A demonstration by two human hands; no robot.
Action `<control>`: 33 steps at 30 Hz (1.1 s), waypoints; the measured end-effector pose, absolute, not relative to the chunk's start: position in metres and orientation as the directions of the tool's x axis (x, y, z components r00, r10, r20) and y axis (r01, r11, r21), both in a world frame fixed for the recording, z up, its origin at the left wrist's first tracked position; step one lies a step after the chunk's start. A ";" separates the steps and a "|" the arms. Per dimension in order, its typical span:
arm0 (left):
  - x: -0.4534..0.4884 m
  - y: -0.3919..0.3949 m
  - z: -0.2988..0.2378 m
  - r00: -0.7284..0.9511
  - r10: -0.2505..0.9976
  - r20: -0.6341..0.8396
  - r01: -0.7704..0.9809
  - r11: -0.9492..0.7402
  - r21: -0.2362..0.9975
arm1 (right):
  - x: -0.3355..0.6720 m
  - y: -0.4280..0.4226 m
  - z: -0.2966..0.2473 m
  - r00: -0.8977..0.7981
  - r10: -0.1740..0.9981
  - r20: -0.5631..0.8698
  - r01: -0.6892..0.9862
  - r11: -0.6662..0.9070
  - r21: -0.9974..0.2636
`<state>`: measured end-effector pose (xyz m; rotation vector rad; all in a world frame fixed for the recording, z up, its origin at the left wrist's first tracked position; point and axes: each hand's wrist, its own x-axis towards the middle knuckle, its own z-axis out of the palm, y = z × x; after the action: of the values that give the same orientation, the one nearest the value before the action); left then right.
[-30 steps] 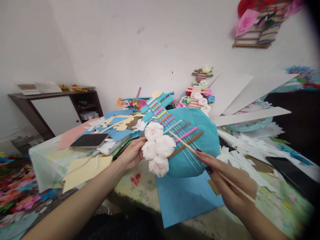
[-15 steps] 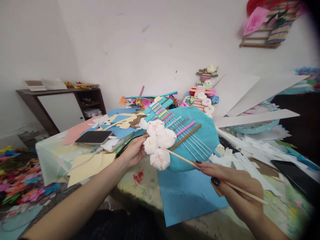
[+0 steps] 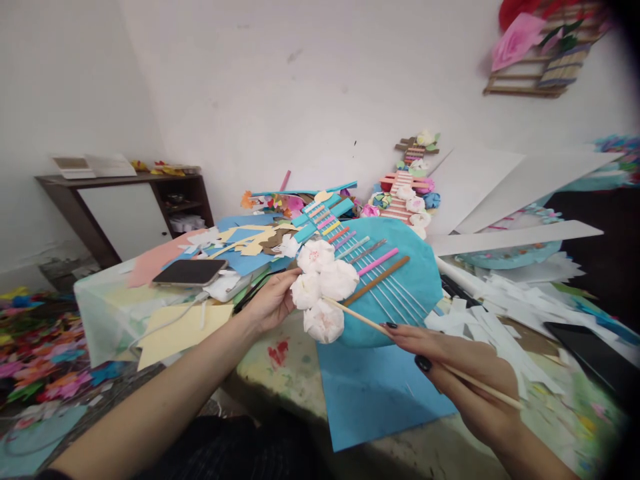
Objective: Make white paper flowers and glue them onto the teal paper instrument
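A turquoise paper lute (image 3: 413,280), a craft model with white strings and coloured crossbars, is tilted up above the table. White crumpled-paper flowers (image 3: 336,279) are clustered on its near left side. My left hand (image 3: 273,303) grips the lute's left edge beside the flowers, its fingertips partly hidden behind them. In my right hand (image 3: 455,363) is a thin wooden stick (image 3: 363,319), pinched between thumb and fingers and slanting up to the left. Its far tip reaches in among the lower flowers; I cannot tell whether it touches them.
Blue paper (image 3: 380,393) lies below the lute. A phone (image 3: 191,271) and paper scraps (image 3: 255,240) are at left. White paper strips (image 3: 505,333) and a dark tablet-like device (image 3: 590,353) are at right. Another decorated lute (image 3: 400,193) leans on the wall; colourful flowers (image 3: 45,353) cover the floor.
My right hand has shifted slightly left with the stick, whose tip stays among the flowers. The left hand keeps its hold on the lute. The whole view has moved a little.
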<state>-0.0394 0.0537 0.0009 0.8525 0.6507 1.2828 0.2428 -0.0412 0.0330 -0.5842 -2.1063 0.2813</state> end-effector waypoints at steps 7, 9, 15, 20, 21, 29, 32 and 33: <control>-0.039 0.054 0.000 0.191 0.980 0.052 -0.542 0.061 0.838 | 0.245 -0.041 0.030 -0.498 0.504 0.706 0.335 0.863 -0.379; -0.039 0.054 -0.001 0.188 0.981 0.051 -0.543 0.061 0.837 | 0.246 -0.041 0.029 -0.513 0.503 0.695 0.334 0.863 -0.378; -0.040 0.055 -0.001 0.180 0.983 0.047 -0.551 0.061 0.833 | 0.246 -0.040 0.029 -0.522 0.509 0.684 0.331 0.860 -0.388; -0.041 0.056 -0.002 0.169 0.985 0.047 -0.558 0.056 0.828 | 0.243 -0.041 0.032 -0.441 0.602 0.666 0.303 0.798 -0.521; -0.041 0.056 -0.002 0.167 0.985 0.048 -0.559 0.055 0.828 | 0.244 -0.041 0.031 -0.411 0.634 0.655 0.293 0.772 -0.564; -0.041 0.054 0.000 0.149 0.988 0.047 -0.563 0.046 0.825 | 0.251 -0.040 0.027 -0.296 0.721 0.627 0.209 0.689 -0.694; -0.041 0.054 -0.001 0.144 0.989 0.042 -0.564 0.047 0.825 | 0.250 -0.040 0.027 -0.296 0.725 0.622 0.213 0.685 -0.697; -0.041 0.054 -0.001 0.144 0.989 0.040 -0.563 0.049 0.825 | 0.250 -0.040 0.027 -0.302 0.726 0.617 0.211 0.683 -0.700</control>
<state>-0.0409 0.0545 -0.0009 0.8240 0.6598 1.3235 0.2496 -0.0399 0.0270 -0.7383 -1.8473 0.6157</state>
